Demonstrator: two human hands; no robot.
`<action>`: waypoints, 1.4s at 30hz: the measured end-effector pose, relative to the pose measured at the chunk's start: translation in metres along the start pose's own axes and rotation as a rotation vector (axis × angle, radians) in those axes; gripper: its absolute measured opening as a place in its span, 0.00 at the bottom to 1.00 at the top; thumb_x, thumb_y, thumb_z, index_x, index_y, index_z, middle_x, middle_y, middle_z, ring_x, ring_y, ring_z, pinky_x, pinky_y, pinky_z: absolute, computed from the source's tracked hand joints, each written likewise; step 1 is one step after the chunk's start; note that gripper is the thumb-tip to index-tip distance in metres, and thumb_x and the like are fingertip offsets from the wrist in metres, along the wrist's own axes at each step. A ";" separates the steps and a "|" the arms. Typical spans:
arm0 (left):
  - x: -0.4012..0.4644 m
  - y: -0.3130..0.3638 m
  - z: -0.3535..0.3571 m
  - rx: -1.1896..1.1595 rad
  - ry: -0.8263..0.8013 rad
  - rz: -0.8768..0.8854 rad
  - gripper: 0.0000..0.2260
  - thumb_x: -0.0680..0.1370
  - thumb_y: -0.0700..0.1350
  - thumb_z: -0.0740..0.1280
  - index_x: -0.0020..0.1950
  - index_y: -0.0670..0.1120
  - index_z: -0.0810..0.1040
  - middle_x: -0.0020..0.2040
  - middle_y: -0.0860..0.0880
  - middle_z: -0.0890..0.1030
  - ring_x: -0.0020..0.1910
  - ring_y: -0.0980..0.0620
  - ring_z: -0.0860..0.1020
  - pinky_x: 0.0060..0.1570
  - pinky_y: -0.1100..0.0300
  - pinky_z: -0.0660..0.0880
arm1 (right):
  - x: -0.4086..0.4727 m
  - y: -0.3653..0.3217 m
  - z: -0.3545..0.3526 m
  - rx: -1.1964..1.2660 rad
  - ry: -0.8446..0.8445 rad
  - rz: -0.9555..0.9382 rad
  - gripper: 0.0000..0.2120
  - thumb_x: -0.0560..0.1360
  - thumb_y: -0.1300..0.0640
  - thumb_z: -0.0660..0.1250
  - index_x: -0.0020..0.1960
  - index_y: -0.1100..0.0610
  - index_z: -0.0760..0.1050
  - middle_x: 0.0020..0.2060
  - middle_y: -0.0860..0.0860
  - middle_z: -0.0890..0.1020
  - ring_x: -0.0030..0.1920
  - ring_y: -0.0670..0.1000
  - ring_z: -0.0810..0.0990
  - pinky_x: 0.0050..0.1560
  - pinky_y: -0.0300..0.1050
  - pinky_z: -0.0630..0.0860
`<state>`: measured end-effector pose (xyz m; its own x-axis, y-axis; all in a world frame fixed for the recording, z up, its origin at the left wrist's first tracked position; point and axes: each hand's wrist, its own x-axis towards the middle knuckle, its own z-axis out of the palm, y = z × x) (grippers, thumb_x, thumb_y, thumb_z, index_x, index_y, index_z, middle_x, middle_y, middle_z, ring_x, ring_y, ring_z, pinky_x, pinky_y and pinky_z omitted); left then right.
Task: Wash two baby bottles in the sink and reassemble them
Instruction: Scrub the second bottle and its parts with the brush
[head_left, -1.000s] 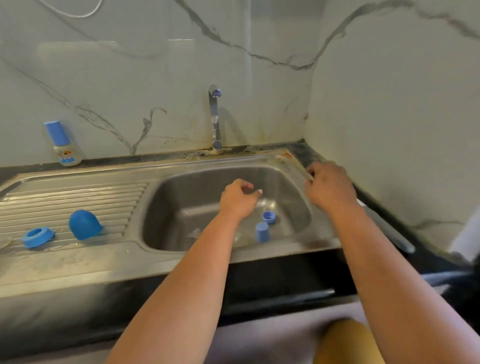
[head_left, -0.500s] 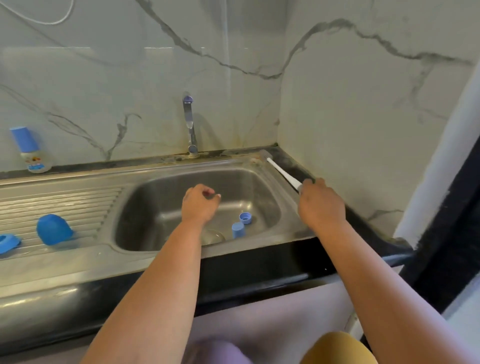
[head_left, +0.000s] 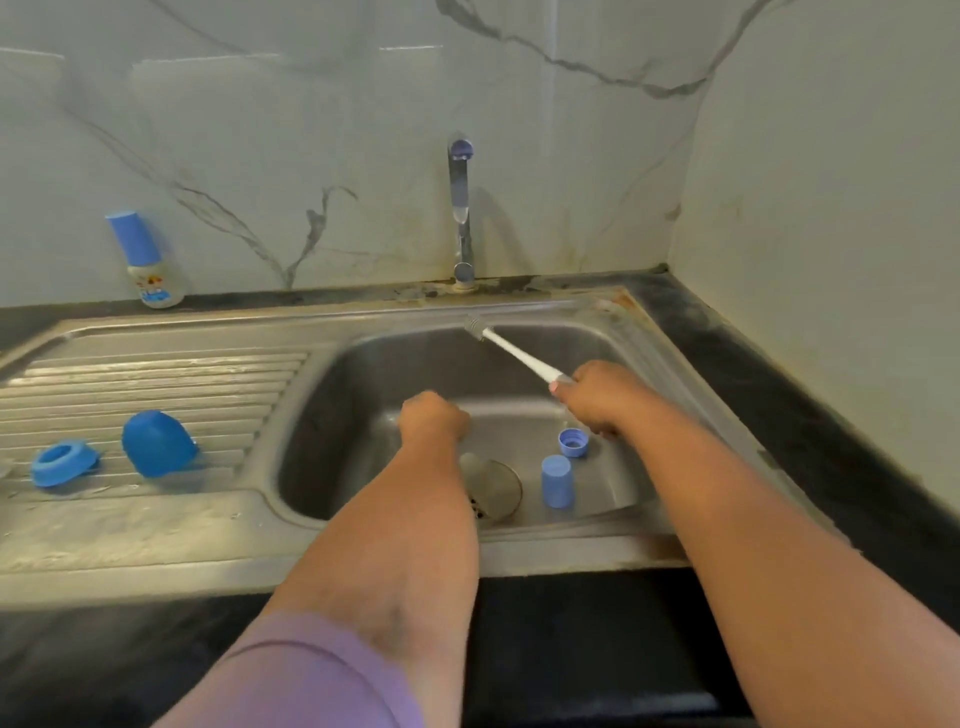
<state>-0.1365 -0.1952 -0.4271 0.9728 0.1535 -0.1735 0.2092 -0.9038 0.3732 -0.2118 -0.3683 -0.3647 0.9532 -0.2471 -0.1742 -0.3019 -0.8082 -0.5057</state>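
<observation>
Baby bottle (head_left: 148, 262) on counter, sink (head_left: 363, 374) holding two blue caps (head_left: 557, 480) — right hand (head_left: 602, 397) grasping brush (head_left: 511, 353), left hand (head_left: 434, 418) clenched

The baby bottle (head_left: 150, 270) at the far left of the worktop bears a coloured label, too blurred to read

I stood facing a corner where two pale marble-look walls (head_left: 322, 156) met, grey veins running across them and soft light glaring off the tiles in faint patches. A dark stone counter (head_left: 769, 395) ran along the back and right side, stained near the wall joint. Set into it was a steel sink (head_left: 670, 364) with a ribbed draining board (head_left: 156, 384) on its left, and a chrome tap (head_left: 460, 208) rose behind the basin.
</observation>
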 end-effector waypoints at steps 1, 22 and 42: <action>0.001 0.003 0.008 0.075 -0.077 0.001 0.19 0.80 0.48 0.61 0.68 0.40 0.73 0.68 0.42 0.74 0.67 0.44 0.72 0.62 0.56 0.70 | 0.001 0.001 0.000 0.005 0.016 0.001 0.15 0.81 0.47 0.58 0.51 0.59 0.72 0.36 0.54 0.75 0.29 0.52 0.74 0.27 0.40 0.67; -0.010 0.023 -0.052 -0.973 0.082 -0.016 0.28 0.75 0.57 0.69 0.67 0.40 0.72 0.60 0.40 0.78 0.56 0.43 0.78 0.60 0.49 0.75 | -0.017 0.005 -0.001 0.538 0.009 -0.132 0.14 0.83 0.45 0.53 0.57 0.54 0.70 0.38 0.53 0.73 0.32 0.50 0.70 0.29 0.42 0.69; -0.014 -0.019 -0.102 -1.536 0.029 0.213 0.22 0.82 0.52 0.60 0.74 0.43 0.64 0.67 0.41 0.73 0.62 0.45 0.74 0.62 0.51 0.74 | -0.055 -0.032 0.026 0.523 -0.022 -0.419 0.18 0.82 0.49 0.57 0.68 0.30 0.65 0.33 0.48 0.71 0.29 0.46 0.68 0.26 0.38 0.67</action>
<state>-0.1442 -0.1393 -0.3390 0.9945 0.1037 0.0128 -0.0488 0.3524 0.9346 -0.2555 -0.3149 -0.3611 0.9926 0.0470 0.1116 0.1206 -0.4666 -0.8762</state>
